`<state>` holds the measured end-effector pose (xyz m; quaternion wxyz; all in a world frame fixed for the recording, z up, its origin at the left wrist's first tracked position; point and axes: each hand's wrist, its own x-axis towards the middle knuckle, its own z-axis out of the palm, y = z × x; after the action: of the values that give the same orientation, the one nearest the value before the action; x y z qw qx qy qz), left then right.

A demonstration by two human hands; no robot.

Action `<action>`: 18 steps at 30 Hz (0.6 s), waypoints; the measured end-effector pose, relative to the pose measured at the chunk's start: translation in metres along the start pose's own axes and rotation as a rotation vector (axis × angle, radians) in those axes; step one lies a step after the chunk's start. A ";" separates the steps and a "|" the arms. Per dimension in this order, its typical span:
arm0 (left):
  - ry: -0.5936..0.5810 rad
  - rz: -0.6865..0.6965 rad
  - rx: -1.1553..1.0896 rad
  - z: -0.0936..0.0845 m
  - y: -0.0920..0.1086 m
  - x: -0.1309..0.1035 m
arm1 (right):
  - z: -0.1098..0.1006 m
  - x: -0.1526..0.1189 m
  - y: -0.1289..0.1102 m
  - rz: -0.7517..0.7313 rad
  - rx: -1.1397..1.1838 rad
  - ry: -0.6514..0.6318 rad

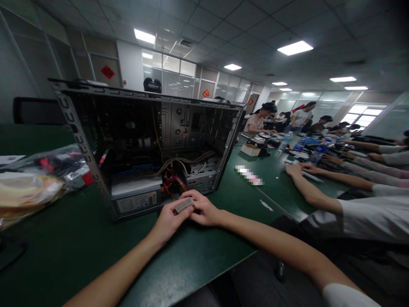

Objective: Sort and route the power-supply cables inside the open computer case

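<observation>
A pale, block-shaped power connector is held between both of my hands, just in front of an open computer case. My left hand pinches its left end between thumb and fingers. Closed around the right end, where a few wires come out, is my right hand; its fingers partly hide the wires. Behind my hands, a bundle of red, yellow and black wires hangs out of the case. A labelled metal power supply sits at the case's lower left.
Plastic bags with parts lie left of the case on the green table. To the right are a small cardboard box, a water bottle and a co-worker's forearms. Other people sit farther back.
</observation>
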<state>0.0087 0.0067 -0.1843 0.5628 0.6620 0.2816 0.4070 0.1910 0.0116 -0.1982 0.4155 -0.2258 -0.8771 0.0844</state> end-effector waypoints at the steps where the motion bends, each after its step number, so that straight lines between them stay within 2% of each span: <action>1: -0.002 -0.003 -0.007 0.000 0.000 0.000 | 0.000 -0.001 0.001 0.002 -0.002 -0.006; 13: -0.017 -0.040 -0.040 0.002 0.003 0.001 | -0.006 0.002 -0.001 -0.002 -0.001 -0.068; 18: 0.071 0.064 0.042 0.004 0.002 -0.003 | -0.005 0.003 -0.001 0.021 0.037 0.010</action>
<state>0.0104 0.0015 -0.1828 0.5250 0.6676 0.2887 0.4419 0.1929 0.0117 -0.1920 0.4230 -0.2277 -0.8709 0.1037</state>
